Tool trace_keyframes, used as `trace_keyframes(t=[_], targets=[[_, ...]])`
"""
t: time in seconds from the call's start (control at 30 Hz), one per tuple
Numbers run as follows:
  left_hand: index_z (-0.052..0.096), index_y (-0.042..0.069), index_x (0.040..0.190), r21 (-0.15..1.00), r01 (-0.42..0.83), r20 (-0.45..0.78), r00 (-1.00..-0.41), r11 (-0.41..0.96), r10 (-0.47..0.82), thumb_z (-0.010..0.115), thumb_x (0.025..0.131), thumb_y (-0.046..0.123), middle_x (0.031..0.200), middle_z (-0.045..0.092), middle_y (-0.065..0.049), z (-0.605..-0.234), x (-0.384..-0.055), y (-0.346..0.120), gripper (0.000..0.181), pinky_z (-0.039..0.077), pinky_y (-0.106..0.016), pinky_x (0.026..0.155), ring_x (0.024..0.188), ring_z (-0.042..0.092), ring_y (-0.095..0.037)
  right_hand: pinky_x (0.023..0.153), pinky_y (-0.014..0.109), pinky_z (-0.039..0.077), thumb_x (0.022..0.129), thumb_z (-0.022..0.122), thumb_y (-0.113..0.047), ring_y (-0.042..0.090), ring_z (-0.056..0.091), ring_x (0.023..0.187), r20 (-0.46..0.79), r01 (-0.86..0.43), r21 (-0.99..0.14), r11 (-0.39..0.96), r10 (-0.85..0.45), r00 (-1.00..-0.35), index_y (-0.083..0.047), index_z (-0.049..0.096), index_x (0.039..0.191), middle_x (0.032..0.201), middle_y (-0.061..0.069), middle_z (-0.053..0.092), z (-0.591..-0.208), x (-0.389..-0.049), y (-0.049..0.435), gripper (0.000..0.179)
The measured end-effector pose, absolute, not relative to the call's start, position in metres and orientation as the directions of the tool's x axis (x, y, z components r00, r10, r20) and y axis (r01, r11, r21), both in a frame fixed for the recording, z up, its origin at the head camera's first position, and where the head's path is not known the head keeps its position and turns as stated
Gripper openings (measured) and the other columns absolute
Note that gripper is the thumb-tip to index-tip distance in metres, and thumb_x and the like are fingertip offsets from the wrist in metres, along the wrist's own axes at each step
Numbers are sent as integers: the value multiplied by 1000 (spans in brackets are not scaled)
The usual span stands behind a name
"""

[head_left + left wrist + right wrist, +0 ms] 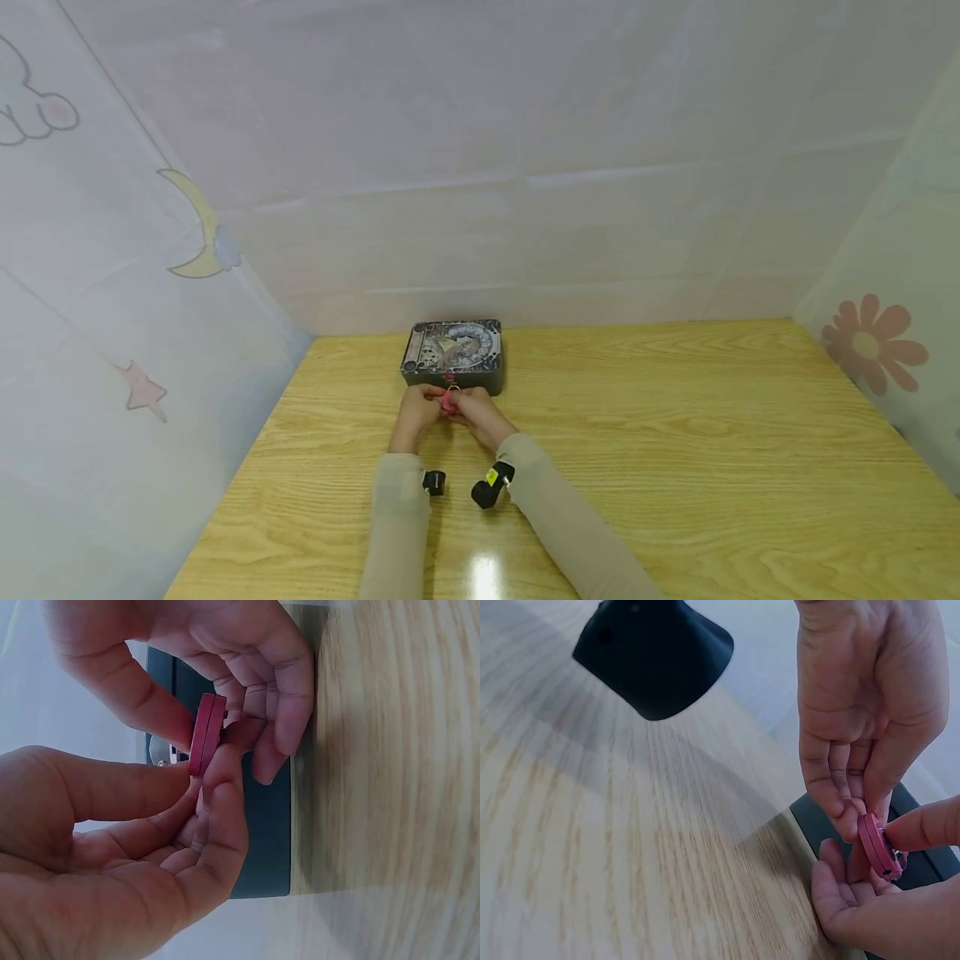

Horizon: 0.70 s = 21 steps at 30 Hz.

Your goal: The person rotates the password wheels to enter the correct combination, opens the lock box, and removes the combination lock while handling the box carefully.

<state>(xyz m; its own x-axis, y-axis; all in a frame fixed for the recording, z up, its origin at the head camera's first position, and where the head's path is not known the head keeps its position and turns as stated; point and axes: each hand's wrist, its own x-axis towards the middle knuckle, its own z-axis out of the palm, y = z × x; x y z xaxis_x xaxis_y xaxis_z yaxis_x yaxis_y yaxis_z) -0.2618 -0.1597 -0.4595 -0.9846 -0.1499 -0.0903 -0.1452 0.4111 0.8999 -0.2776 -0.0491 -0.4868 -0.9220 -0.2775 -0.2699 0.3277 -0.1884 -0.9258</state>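
Note:
A dark tin box with a picture on its lid sits against the back wall, lid down. At its front hangs a small pink padlock with a thin ring-like shackle. My left hand pinches the padlock's body from the left, thumb against bent fingers. From the other side my right hand grips it too, its thumb pressed on the face. In the left wrist view the padlock is seen edge-on, and a bit of metal latch shows behind it. The fingers hide part of the padlock's face.
The wood-grain table stretches far to the right of the box. Pale printed cloth walls close off the back and sides. A black wrist camera is strapped at the right sleeve, another at the left.

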Motion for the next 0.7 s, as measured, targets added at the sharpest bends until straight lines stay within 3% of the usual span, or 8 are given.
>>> trace_keyframes(t=[0.4, 0.7], targets=[[62, -17, 102, 908, -154, -104, -984, 389, -147, 44, 80, -18, 78, 60, -13, -459, -262, -160, 28, 54, -35, 68, 69, 59, -21, 87, 33, 52, 93, 51, 1, 9, 58, 73, -266, 321, -933, -166, -284, -921, 14, 60, 98, 84, 5, 58, -488, -279, -50, 17], [63, -18, 103, 899, -138, -84, -986, 416, -146, 47, 83, -17, 84, 64, -23, -456, -261, -160, 25, 55, -37, 69, 66, 61, -20, 87, 35, 51, 93, 47, -6, 10, 58, 72, -291, 355, -909, -219, -276, -916, 10, 59, 103, 83, 5, 58, -488, -281, -50, 23]])
